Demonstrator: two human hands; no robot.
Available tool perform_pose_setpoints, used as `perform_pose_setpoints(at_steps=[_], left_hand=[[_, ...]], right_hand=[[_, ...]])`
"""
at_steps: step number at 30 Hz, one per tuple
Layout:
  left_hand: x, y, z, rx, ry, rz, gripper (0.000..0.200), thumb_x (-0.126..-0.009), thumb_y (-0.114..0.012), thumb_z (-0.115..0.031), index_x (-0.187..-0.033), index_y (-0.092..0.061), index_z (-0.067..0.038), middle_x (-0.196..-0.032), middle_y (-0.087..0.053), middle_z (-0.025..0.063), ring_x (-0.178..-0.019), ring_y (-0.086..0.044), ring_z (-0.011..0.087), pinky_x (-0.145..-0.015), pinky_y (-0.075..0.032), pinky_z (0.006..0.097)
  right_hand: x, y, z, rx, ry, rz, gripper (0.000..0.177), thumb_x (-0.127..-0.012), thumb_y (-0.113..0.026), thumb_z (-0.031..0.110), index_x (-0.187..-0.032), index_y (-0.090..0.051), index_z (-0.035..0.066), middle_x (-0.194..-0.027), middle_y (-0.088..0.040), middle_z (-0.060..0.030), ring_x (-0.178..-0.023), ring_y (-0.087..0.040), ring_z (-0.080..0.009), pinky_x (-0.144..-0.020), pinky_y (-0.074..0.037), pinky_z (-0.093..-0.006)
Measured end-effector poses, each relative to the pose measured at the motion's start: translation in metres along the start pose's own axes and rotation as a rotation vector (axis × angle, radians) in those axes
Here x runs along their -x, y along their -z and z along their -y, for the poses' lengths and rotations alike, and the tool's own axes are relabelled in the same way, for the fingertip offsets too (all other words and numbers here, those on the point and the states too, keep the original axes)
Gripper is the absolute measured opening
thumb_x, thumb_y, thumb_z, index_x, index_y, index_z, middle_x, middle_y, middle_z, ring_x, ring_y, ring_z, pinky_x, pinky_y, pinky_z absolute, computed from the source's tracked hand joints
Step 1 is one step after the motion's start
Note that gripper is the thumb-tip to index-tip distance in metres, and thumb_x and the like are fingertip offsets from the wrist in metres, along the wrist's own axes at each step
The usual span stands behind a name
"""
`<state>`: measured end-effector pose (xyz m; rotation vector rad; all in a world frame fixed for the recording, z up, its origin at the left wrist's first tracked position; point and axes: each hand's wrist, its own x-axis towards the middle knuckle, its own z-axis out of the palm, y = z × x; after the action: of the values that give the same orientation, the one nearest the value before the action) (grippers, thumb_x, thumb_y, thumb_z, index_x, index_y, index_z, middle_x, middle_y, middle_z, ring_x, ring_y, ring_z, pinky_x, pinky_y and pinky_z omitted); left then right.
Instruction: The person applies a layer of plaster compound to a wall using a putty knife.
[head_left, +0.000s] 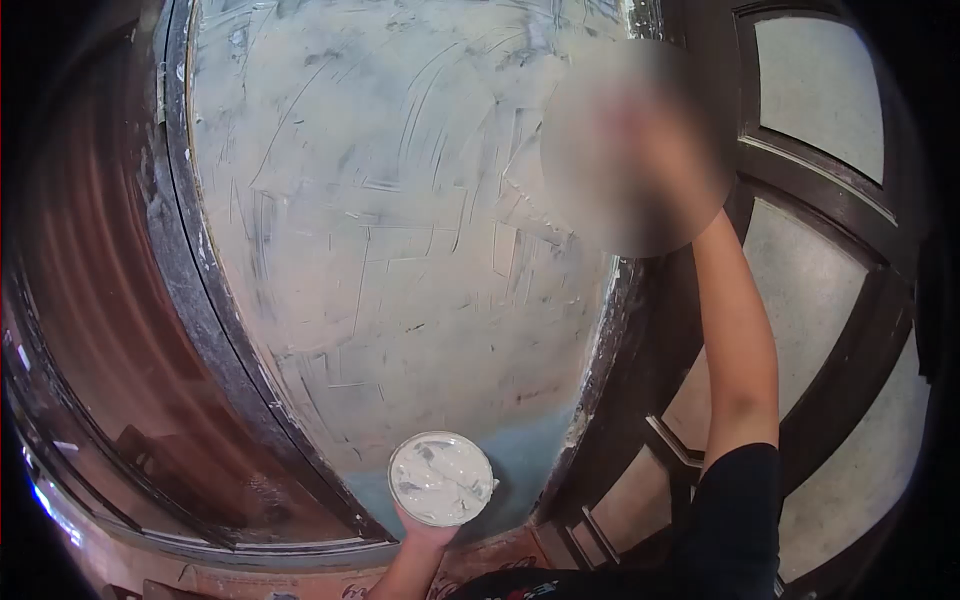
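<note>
My left hand (428, 532) holds a round tub (441, 478) of whitish paste from below, at the bottom centre. The paste is smeared unevenly inside it. My right arm reaches up along the right side to the wall panel (400, 240). A round blur covers my right hand (650, 125), so its fingers and anything in them cannot be made out; a reddish patch shows within the blur. Whitish paste with streaks and ridges coats most of the panel. Its bottom strip is bluish.
Dark frame strips spotted with paste border the panel on both sides. At the left is a dark, glossy door or window (110, 300) with reddish-brown folds. Dark wooden framing with pale panels (820, 90) stands at the right. Reddish flooring (240, 582) shows below.
</note>
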<state>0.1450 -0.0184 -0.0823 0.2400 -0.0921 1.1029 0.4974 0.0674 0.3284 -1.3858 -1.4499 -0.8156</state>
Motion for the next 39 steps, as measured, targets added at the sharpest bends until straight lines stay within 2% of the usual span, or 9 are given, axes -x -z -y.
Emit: perform_pose_setpoints(at_steps=[4, 13, 18, 23, 24, 29, 32, 36, 39], left_hand=[[-0.010, -0.005, 0.014, 0.006, -0.003, -0.043, 0.066, -0.095, -0.037, -0.062, -0.143, -0.050, -0.019, -0.149, -0.047, 0.0131, -0.136, -0.043, 0.0450, -0.109, -0.026, 0.0767], [-0.026, 0.001, 0.042, 0.029, -0.013, 0.019, 0.064, -0.095, -0.039, -0.059, -0.144, -0.049, -0.019, -0.151, -0.046, 0.0132, -0.137, -0.042, 0.0445, -0.110, -0.024, 0.0755], [-0.033, 0.001, 0.059, -0.010, -0.027, -0.003, 0.067, -0.093, -0.041, -0.060, -0.145, -0.047, -0.019, -0.152, -0.044, 0.0121, -0.137, -0.041, 0.0441, -0.110, -0.025, 0.0753], [-0.031, 0.002, 0.062, -0.112, -0.103, -0.076, 0.066, -0.094, -0.038, -0.060, -0.145, -0.048, -0.019, -0.152, -0.045, 0.0118, -0.138, -0.042, 0.0426, -0.111, -0.026, 0.0735], [-0.031, 0.002, 0.062, -0.109, -0.111, -0.074, 0.066, -0.094, -0.038, -0.060, -0.145, -0.048, -0.019, -0.152, -0.045, 0.0118, -0.138, -0.042, 0.0426, -0.111, -0.026, 0.0735], [-0.028, 0.000, 0.064, -0.019, -0.110, -0.123, 0.063, -0.095, -0.038, -0.062, -0.142, -0.052, -0.023, -0.149, -0.048, 0.0117, -0.134, -0.045, 0.0454, -0.106, -0.026, 0.0792], [-0.027, -0.004, 0.063, -0.047, -0.102, -0.102, 0.064, -0.094, -0.038, -0.063, -0.142, -0.051, -0.022, -0.149, -0.047, 0.0119, -0.135, -0.044, 0.0451, -0.107, -0.026, 0.0787], [-0.020, -0.010, 0.057, 0.053, -0.090, -0.040, 0.066, -0.094, -0.038, -0.064, -0.143, -0.050, -0.022, -0.150, -0.046, 0.0119, -0.135, -0.044, 0.0452, -0.107, -0.025, 0.0786], [-0.017, -0.001, 0.055, 0.009, -0.119, -0.091, 0.063, -0.095, -0.038, -0.058, -0.143, -0.051, -0.019, -0.149, -0.047, 0.0134, -0.135, -0.044, 0.0444, -0.109, -0.026, 0.0751]], right_hand=[[0.040, -0.023, 0.031, 0.098, 0.287, 0.305, 0.038, -0.096, -0.058, 0.043, -0.116, -0.056, 0.012, -0.099, -0.069, -0.0208, -0.095, -0.065, -0.0421, -0.081, -0.051, -0.0520], [-0.065, 0.024, -0.024, 0.015, 0.227, -0.127, 0.039, -0.095, -0.058, 0.046, -0.112, -0.061, 0.011, -0.097, -0.070, -0.0201, -0.095, -0.066, -0.0425, -0.081, -0.051, -0.0518], [-0.010, -0.028, 0.038, 0.156, 0.432, 0.281, 0.040, -0.094, -0.059, 0.046, -0.113, -0.059, 0.011, -0.098, -0.070, -0.0206, -0.095, -0.066, -0.0436, -0.082, -0.052, -0.0519], [-0.101, 0.016, -0.023, 0.120, 0.176, -0.070, 0.042, -0.093, -0.060, 0.044, -0.116, -0.064, 0.010, -0.106, -0.071, -0.0203, -0.101, -0.068, -0.0389, -0.087, -0.053, -0.0482], [-0.107, 0.019, -0.029, 0.118, 0.241, -0.207, 0.043, -0.094, -0.060, 0.046, -0.114, -0.063, 0.008, -0.093, -0.072, -0.0184, -0.091, -0.069, -0.0370, -0.079, -0.053, -0.0458], [-0.052, -0.008, 0.013, -0.046, 0.426, 0.097, 0.051, -0.094, -0.059, 0.047, -0.127, -0.057, 0.008, -0.106, -0.069, -0.0230, -0.101, -0.065, -0.0428, -0.088, -0.051, -0.0494], [-0.029, -0.026, 0.027, 0.162, 0.417, 0.224, 0.047, -0.096, -0.056, 0.049, -0.113, -0.059, 0.005, -0.102, -0.068, -0.0257, -0.098, -0.064, -0.0453, -0.085, -0.050, -0.0526], [-0.056, -0.003, -0.021, -0.001, 0.241, -0.179, 0.047, -0.096, -0.054, 0.050, -0.109, -0.059, 0.006, -0.094, -0.070, -0.0236, -0.093, -0.066, -0.0445, -0.080, -0.050, -0.0533], [-0.028, -0.006, -0.010, -0.027, 0.251, -0.062, 0.041, -0.096, -0.056, 0.046, -0.108, -0.059, 0.007, -0.091, -0.070, -0.0216, -0.092, -0.066, -0.0433, -0.079, -0.051, -0.0523]])
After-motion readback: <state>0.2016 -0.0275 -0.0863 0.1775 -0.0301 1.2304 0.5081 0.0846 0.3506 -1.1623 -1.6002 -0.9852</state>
